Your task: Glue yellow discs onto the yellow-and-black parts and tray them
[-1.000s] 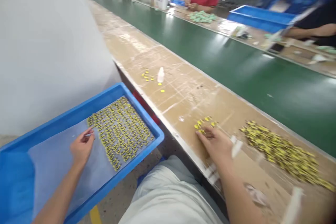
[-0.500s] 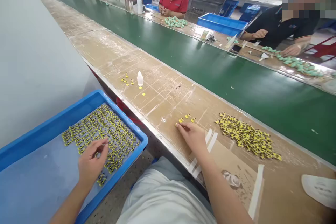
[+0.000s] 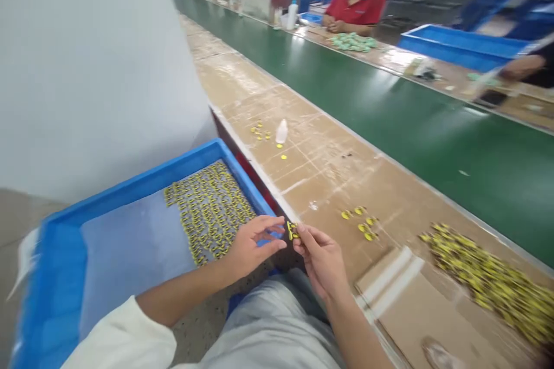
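A small yellow and black piece (image 3: 292, 231) is pinched between the thumb and fingers of my right hand (image 3: 321, 253), over the gap between tray and table. My left hand (image 3: 255, 242) is just left of that piece, its thumb and fingers apart, with nothing visible between them. Rows of similar pieces (image 3: 212, 207) lie in the blue tray (image 3: 130, 183) on the left. Several yellow pieces (image 3: 359, 211) sit on the brown table (image 3: 320, 184) beyond my right hand. At the right lies a large pile of yellow and dark pieces (image 3: 485, 277).
A white bottle (image 3: 281, 131) stands on the table near a few yellow discs. Taped cardboard (image 3: 415, 305) lies at the lower right. Beyond the green belt (image 3: 355, 109), a person in red (image 3: 357, 6) sits by green pieces and a blue bin (image 3: 459, 49).
The view has swung left. My right hand has left the table and now holds a piece, near my left hand, which has moved off the tray toward it. More yellow pieces show beside the small group.
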### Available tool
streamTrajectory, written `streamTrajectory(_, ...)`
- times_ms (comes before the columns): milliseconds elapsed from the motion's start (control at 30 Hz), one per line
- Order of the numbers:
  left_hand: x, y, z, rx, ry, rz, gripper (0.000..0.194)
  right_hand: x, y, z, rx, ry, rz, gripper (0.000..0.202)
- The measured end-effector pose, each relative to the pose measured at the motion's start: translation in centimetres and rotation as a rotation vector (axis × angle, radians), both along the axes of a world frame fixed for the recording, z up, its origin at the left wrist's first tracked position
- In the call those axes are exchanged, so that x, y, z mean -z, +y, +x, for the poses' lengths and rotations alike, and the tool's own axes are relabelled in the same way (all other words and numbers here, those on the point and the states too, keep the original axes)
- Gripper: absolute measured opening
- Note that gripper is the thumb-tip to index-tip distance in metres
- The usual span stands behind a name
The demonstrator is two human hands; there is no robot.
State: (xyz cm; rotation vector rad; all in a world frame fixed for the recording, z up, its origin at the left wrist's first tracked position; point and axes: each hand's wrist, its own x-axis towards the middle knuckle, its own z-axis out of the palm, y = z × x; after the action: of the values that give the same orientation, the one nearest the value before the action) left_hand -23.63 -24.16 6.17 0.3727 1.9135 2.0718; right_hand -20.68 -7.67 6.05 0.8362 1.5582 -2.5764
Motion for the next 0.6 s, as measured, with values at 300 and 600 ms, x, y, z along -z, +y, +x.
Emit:
streamTrajectory(300, 0.9, -9.1, 2.9, -0.476, -0.352, 0.07, 0.042, 2.5, -12.6, -1.6, -0.401, 0.04, -0.045, 0.032)
streamTrajectory(600, 5.6, -21.7, 1.7, -0.885, -0.454, -0.088, 0.036, 3.2, -15.2, -1.3, -0.715, 0.211, 0.349, 0.036)
